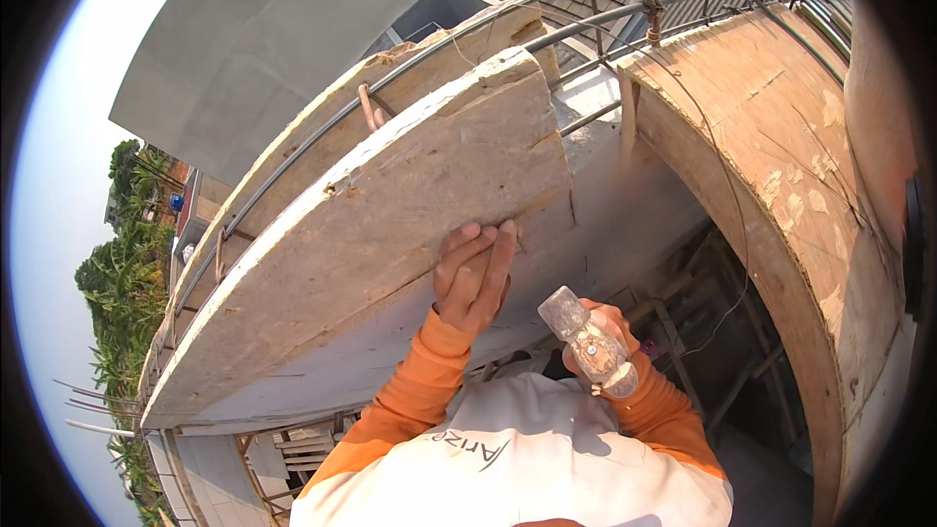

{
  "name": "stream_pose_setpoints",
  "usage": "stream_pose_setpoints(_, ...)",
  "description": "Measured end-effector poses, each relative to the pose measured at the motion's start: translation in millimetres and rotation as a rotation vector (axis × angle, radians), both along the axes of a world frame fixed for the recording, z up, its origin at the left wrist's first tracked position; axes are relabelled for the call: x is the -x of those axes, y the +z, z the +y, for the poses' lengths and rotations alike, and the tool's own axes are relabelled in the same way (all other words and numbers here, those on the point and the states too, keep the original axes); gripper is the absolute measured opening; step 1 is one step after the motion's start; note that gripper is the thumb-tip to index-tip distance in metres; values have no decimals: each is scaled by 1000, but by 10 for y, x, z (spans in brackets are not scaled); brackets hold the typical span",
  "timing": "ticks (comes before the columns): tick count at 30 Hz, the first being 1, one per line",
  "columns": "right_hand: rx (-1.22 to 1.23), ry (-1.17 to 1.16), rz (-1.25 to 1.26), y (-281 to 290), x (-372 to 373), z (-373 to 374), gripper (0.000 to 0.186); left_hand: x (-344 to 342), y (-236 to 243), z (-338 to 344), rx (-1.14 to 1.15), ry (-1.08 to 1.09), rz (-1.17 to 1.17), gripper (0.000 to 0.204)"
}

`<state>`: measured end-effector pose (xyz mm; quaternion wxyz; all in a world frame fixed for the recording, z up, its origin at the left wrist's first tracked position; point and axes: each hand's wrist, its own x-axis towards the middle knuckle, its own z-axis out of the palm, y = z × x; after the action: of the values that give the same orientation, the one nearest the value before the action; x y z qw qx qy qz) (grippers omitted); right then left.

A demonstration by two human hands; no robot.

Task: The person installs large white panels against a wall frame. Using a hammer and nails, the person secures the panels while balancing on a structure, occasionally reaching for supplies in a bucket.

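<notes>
My right hand (613, 320) is closed round a hammer (588, 337), its worn metal head raised in front of my chest. A weathered formwork board (390, 171) stands on edge before me, running from the lower left to the upper middle. My left hand (472, 275) has its fingertips pressed together against the board's lower part, near its right end. What the fingers pinch, if anything, is too small to name. Both forearms wear orange sleeves.
Steel reinforcing bars (337, 117) with bent ties run behind the board, beside a second board edge. To the right curves a plywood form panel (771, 137), with a loose wire (717, 146) hanging over it. Wooden props stand below in shadow. A grey wall (264, 49) rises beyond.
</notes>
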<state>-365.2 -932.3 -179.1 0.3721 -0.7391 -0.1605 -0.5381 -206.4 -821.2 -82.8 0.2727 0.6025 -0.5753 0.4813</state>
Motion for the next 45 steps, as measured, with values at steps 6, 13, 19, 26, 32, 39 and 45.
stream_pose_setpoints(6, -66, -246, 50, 355, -121, 38, 12, 12, -16, -7, -10, -7, 25, 37)
stream_pose_setpoints(13, -11, -343, -4, 195, -238, 44, 30, 35, 16, 53, -73, -17, 89, 42)
stream_pose_setpoints(19, -238, -414, 217, 146, -304, -26, 40, 18, 138, 94, -123, -45, 53, 34)
stream_pose_setpoints(26, -619, -130, 57, 508, -806, -373, 23, 108, 230, 133, -139, -90, 173, 50)
stream_pose_setpoints(32, -584, -172, 115, 703, -804, -327, 20, 149, 312, 273, -198, -128, 212, 54)
stream_pose_setpoints(39, -647, -138, 93, 818, -812, -313, 36, 199, 1316, 546, 88, 511, -81, 74)
stream_pose_setpoints(45, -708, -84, 98, 837, -848, -274, 44, -85, 1522, 719, -178, 525, -27, 72)
